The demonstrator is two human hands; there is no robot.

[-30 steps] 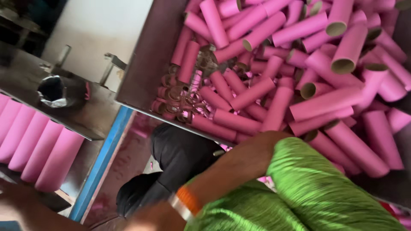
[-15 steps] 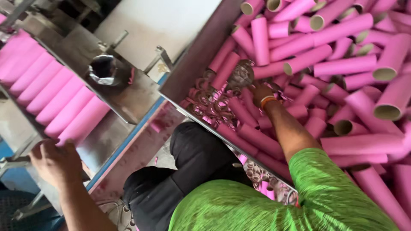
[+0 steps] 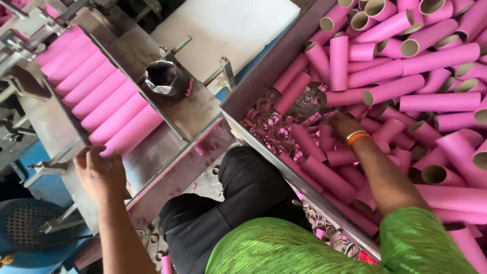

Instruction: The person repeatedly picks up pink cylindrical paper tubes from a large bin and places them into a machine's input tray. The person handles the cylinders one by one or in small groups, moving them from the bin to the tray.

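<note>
Grey sheet-metal fills most of the view: a sloped feeding counter [image 3: 147, 56] on the left and a deep metal bin [image 3: 264, 76] on the right, with the person's dark-trousered lap in the gap between them. On the counter a row of pink cardboard tubes [image 3: 96, 101] lies side by side, touching, slanting from far left toward the near edge; just right of them a small open metal cup [image 3: 162, 76] stands on a bare plate, with a white board [image 3: 228, 25] beyond it. The left hand [image 3: 99, 172] rests at the near lip of the counter, fingers spread flat over the edge just beside the nearest tube, its grip open and holding nothing. The right hand [image 3: 345, 124] reaches into the bin, wearing an orange and white wristband [image 3: 356, 137], fingers bent down among the pile of loose pink tubes [image 3: 406, 91]; whether that grip has closed on a tube I cannot tell. Thin cardboard rings [image 3: 271, 127] gather in the bin's near-left corner against its wall. Free room is tight: the bin's near rim runs diagonally close above the lap, and a blue basket [image 3: 25, 228] sits low at the near left.
</note>
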